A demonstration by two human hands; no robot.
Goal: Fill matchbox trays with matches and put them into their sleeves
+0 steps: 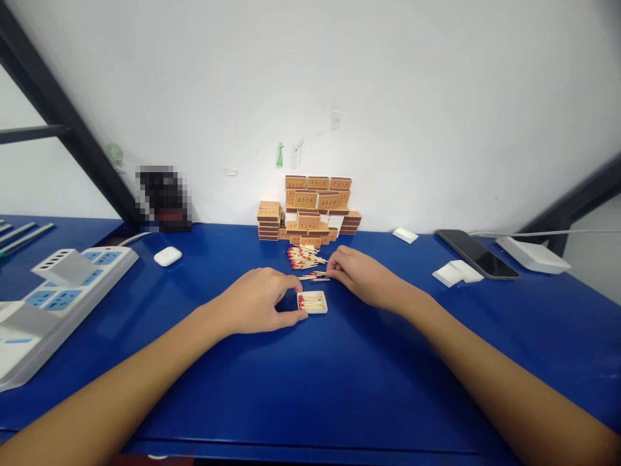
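Observation:
A small white matchbox tray [313,302] with several red-tipped matches in it lies on the blue table [339,375]. My left hand [257,301] grips the tray's left end between thumb and fingers. My right hand [361,275] rests just beyond the tray, its fingers pinched on a few matches [315,278] lying on the table. A loose heap of matches [303,257] lies behind them. A stack of brown matchboxes [310,210] stands against the wall.
A white power strip [53,298] runs along the left. An earbud case [167,256] sits at back left. At the right lie a black phone [478,254], white small boxes [456,272] and a white device [531,254].

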